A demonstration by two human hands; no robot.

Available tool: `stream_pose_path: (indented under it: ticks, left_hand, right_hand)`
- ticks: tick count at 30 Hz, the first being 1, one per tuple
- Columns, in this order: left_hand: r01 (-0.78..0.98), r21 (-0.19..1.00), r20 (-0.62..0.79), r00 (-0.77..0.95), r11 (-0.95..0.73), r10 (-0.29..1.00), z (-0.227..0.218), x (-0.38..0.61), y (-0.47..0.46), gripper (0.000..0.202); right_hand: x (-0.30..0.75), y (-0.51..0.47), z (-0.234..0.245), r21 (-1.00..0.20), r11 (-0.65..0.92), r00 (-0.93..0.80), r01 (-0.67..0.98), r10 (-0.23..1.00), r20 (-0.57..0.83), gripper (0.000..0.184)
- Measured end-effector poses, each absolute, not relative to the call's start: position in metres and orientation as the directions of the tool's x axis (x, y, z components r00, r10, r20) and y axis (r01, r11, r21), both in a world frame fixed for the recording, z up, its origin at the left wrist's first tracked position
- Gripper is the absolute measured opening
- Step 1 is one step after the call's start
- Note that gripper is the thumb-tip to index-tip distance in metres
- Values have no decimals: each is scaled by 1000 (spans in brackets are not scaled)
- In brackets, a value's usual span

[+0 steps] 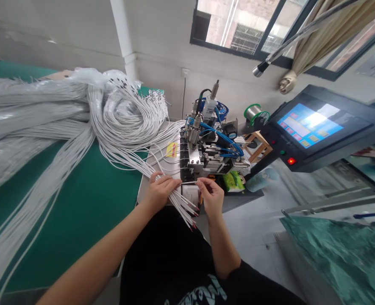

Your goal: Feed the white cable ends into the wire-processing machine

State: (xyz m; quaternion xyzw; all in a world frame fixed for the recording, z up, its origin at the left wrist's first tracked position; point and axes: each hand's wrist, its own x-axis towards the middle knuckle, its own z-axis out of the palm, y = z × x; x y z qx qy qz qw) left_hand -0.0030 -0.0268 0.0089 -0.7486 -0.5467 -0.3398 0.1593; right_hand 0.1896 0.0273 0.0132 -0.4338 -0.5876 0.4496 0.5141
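My left hand (161, 190) is closed over a bundle of white cables (181, 202) whose red-tipped ends hang down toward my lap. One single cable (189, 183) runs level from my left fingers to my right hand (211, 195), which pinches its end between thumb and fingertips. Just beyond both hands stands a bench machine (203, 144) with metal cylinders and blue air tubes. Several white cables lie side by side in the dark slotted strip (184, 154) along its left side. A yellow label (172, 149) is stuck to the machine's base.
Long bundles of white cables (133, 123) cover much of the green table (101, 203) at left. A tilted control screen (311, 125) with a lit red button juts in at right. Behind the machine sits a wire spool (255, 113). Green sheeting (343, 245) lies at lower right.
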Motion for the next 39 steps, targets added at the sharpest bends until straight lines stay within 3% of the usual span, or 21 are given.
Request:
stream_pose_path:
  ticks: [8,22,25,28,33,39]
  left_hand:
    - [916,114,647,226,-385,728,7,-5,-25,15]
    - [920,106,607,241,-378,757,1,-7,-23,16]
    - [920,108,598,243,-377,764,-2,-8,-23,17]
    - [921,100,603,245,-377,759,-1,-8,-23,16]
    - [931,87,611,232,-355,757,2,-6,-23,23]
    - [940,59,566,247,-337,787,2,-6,-22,43]
  right_hand:
    - [183,29,7,-979,89,-109,-182,988,110,34]
    - [192,36,5,-971,80,-260,-225,955,139,26]
    - [196,40,6,-987,77,-245,-143,963,111,27]
    - [202,47,5,-990,131,-223,43,968,119,28]
    - [210,57,-2,-838,335,-232,430,938,256,26]
    - [205,63,-4,-818,363,-273,447,926,262,30]
